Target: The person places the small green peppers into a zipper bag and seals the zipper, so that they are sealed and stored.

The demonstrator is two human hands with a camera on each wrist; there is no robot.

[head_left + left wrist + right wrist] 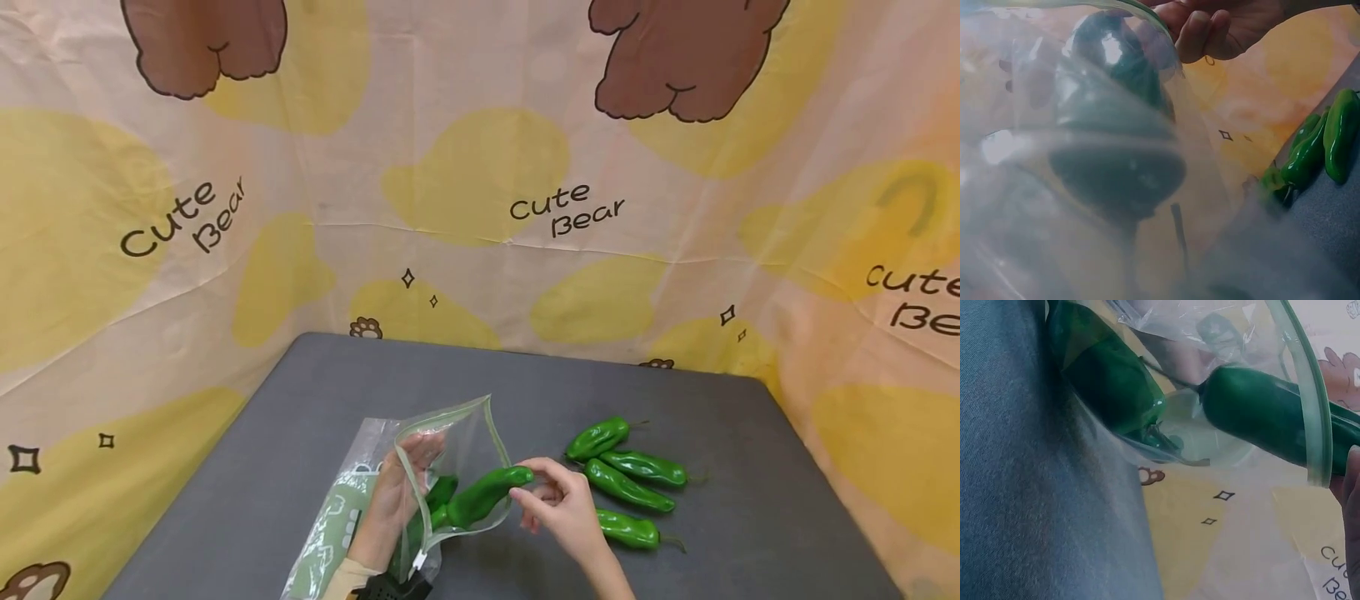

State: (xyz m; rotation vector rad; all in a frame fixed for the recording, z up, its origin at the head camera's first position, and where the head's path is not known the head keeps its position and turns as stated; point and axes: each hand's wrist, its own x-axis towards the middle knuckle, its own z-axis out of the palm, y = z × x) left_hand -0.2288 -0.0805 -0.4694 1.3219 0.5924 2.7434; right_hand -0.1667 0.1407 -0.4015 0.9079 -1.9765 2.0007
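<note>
A clear zip bag with a pale green rim stands with its mouth spread toward the right. My right hand pinches the tip of a green pepper between thumb and fingers, and the pepper's stem end is inside the bag. Another green pepper lies in the bag, seen through the film in the right wrist view. My left hand rests against the bag with its fingers extended, partly showing through the plastic. A white zip slider sits at the bag's near corner.
Several green peppers lie to the right of my right hand on the grey table. A flat plastic package with green and white print lies left of the bag. Printed cloth walls enclose the table's back and sides.
</note>
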